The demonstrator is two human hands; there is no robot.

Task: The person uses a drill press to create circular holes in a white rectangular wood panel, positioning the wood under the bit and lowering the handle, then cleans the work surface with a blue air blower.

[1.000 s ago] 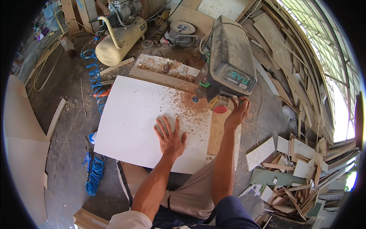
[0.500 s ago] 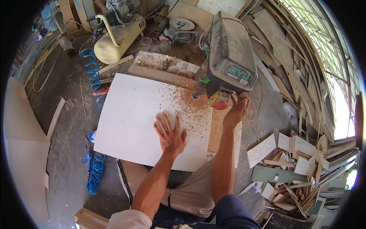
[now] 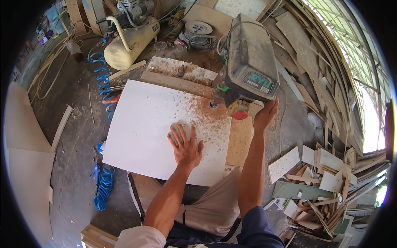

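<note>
Clock directions are read from the centre of the white board (image 3: 140, 124). The board lies flat in front of the person, its near edge over the lap. A brown chipboard panel (image 3: 239, 138) shows along its 3 o'clock edge; a wooden strip (image 3: 178, 84) runs along its 12 o'clock edge.

Left hand (image 3: 186, 151): palm down on the board, between 4 and 5 o'clock, close to the centre. Fingers are spread apart, pointing toward 12 o'clock.

Right hand (image 3: 266, 115): near 3 o'clock, beyond the board edge, at the near end of the dark machine housing (image 3: 252, 53). Its fingers are partly hidden; whether they are clamped on a part cannot be told.

Housing: between 1 and 2 o'clock, with a red round knob (image 3: 240, 116) at its near end. A round hole (image 3: 213, 105) is visible at 2 o'clock; brown shavings (image 3: 196, 108) are scattered around it.

Surroundings: cream air tank (image 3: 126, 47) at 11 o'clock; blue coiled hose (image 3: 103, 192) between 7 and 8 o'clock; offcut pile (image 3: 318, 190) at 4 o'clock
</note>
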